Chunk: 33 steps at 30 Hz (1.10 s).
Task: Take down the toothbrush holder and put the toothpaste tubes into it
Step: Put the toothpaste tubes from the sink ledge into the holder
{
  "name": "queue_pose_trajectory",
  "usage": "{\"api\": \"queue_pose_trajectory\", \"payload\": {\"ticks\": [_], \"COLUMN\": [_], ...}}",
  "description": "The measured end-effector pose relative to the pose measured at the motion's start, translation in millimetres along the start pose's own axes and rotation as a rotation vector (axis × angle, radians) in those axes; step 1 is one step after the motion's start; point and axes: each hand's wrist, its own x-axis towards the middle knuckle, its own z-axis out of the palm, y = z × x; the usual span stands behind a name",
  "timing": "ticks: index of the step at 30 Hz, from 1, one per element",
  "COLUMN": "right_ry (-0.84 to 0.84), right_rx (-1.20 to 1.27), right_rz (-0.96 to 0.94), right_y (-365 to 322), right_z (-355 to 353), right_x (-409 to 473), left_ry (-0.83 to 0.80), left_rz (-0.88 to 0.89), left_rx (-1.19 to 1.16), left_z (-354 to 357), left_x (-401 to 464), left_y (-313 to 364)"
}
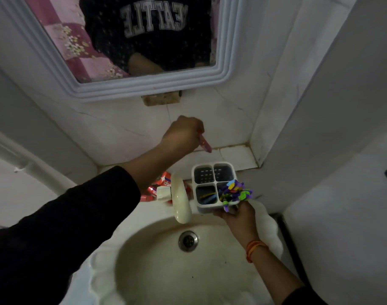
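My right hand (236, 216) grips the white toothbrush holder (230, 170) from below, over the back right rim of the sink. The holder has four compartments; two far ones look empty, the near left holds thin items, and the near right carries a bunch of purple, green and yellow pieces (235, 191). My left hand (181, 133) is raised against the tiled wall, closed on a red and pink tube-like item (204, 144) whose end points down toward the ledge. Several red toothpaste tubes (160, 183) lie on the ledge behind the tap, partly hidden by my left forearm.
A cream tap (180, 203) juts over the white basin (157, 267) with its metal drain (188, 241). A framed mirror (126, 86) hangs above, with a small bracket (161, 99) under it. A tiled corner wall (276, 106) stands close on the right.
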Motion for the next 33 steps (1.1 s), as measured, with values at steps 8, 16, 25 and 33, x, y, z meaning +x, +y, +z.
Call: {"api": "queue_pose_trajectory", "payload": {"ticks": [8,16,25,33], "right_ry": [0.0,-0.003,-0.006,0.034], "right_rx": [0.07,0.033,-0.009,-0.022], "right_rz": [-0.03,-0.01,-0.048,-0.105], "right_y": [-3.2,1.8,-0.1,6.4], "right_z": [4.6,3.0,1.6,2.8], "right_x": [0.0,4.5,3.3,6.2], "left_ry": [-0.021,-0.241,-0.4,-0.364], "left_rz": [0.132,0.198,0.246,0.045], "left_rx": [-0.055,0.266,0.162,0.272], "left_z": [-22.2,31.7,7.6,16.1], "left_x": [-35.1,-45.3,-31.2,-11.9], "left_y": [55.6,55.8,35.3,-60.7]}}
